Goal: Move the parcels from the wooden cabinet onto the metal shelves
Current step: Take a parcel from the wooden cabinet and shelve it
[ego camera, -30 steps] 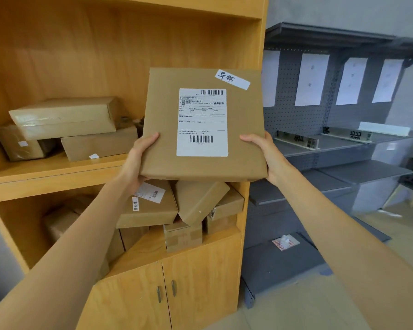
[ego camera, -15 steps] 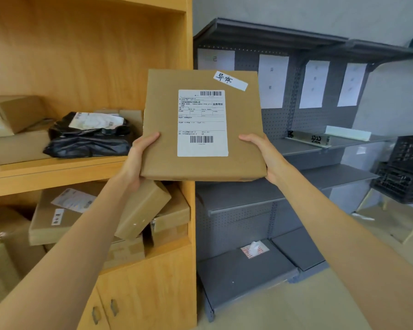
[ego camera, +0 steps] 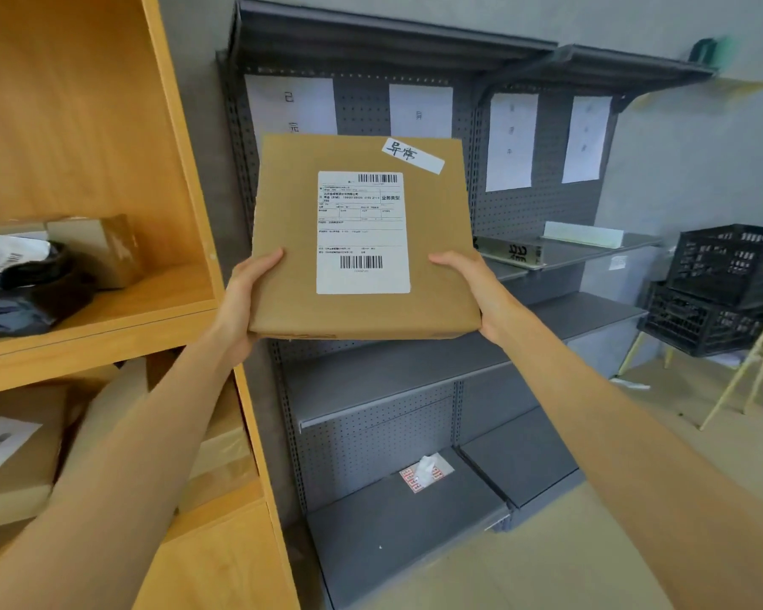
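Brown cardboard parcel [ego camera: 362, 239], flat and square, is held up in front of me in the head view, its face tilted toward the camera, with a white shipping label [ego camera: 363, 233] at centre and a small handwritten sticker [ego camera: 412, 155] near its top right corner. My left hand [ego camera: 243, 301] grips the lower left edge, thumb on the face and the other fingers curled behind; my right hand [ego camera: 476, 292] grips the lower right edge the same way. The parcel is clear of both units, in front of the grey metal shelves [ego camera: 393, 372]. The wooden cabinet [ego camera: 106, 328] stands to the left, touching the shelving; it holds a black bag [ego camera: 23, 292], a small box [ego camera: 102, 248] and further parcels below, blurred. Paper sheets [ego camera: 421, 110] hang on the pegboard. Black crates [ego camera: 723, 288] sit stacked at far right.
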The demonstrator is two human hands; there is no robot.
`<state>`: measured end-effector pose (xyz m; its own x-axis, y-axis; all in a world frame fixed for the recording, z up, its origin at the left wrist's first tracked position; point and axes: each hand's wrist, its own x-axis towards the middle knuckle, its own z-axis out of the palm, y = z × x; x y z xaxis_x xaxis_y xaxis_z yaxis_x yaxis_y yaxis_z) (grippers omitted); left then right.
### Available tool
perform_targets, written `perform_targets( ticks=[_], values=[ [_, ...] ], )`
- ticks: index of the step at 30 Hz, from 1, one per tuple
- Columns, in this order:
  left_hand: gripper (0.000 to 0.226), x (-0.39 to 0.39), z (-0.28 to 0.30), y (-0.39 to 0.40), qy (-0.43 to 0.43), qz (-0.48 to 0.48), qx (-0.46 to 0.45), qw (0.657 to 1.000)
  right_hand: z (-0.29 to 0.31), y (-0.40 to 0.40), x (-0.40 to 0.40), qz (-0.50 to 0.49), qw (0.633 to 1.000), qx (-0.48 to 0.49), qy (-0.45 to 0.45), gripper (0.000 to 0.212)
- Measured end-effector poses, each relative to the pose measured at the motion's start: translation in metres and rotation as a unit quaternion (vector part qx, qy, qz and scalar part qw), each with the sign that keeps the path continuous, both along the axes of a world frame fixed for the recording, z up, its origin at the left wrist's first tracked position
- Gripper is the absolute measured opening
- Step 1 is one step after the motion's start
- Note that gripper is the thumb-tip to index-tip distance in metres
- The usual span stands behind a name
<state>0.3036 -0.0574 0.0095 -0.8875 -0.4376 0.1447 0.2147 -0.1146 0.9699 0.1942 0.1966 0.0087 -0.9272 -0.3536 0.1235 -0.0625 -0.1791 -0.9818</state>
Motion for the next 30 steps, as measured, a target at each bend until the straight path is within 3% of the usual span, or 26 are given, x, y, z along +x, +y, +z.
perform_targets(
  ticks=[11,21,24,28,30],
  values=[
    [0.024,-0.179,-0.007,0.043,-0.006,-0.044,-0.008,0.999,-0.014,0.039,-0.178,-0.014,1.000,0.011,-0.012,0.064],
    [0.041,-0.310,0.007,0.074,-0.011,-0.029,-0.026,0.999,0.000,0.070,-0.316,-0.008,1.000,0.018,0.006,0.060],
    [0.031,-0.342,0.008,0.087,-0.016,-0.010,-0.026,0.999,-0.001,0.079,-0.358,0.004,1.000,0.018,0.005,0.057],
    [0.041,-0.389,0.000,0.104,-0.026,0.027,-0.019,0.999,-0.004,0.090,-0.418,0.027,0.999,0.027,0.008,0.057],
    [0.034,-0.412,-0.005,0.114,-0.030,0.047,-0.012,0.998,-0.005,0.095,-0.451,0.039,0.999,0.034,0.007,0.063]
  ],
)
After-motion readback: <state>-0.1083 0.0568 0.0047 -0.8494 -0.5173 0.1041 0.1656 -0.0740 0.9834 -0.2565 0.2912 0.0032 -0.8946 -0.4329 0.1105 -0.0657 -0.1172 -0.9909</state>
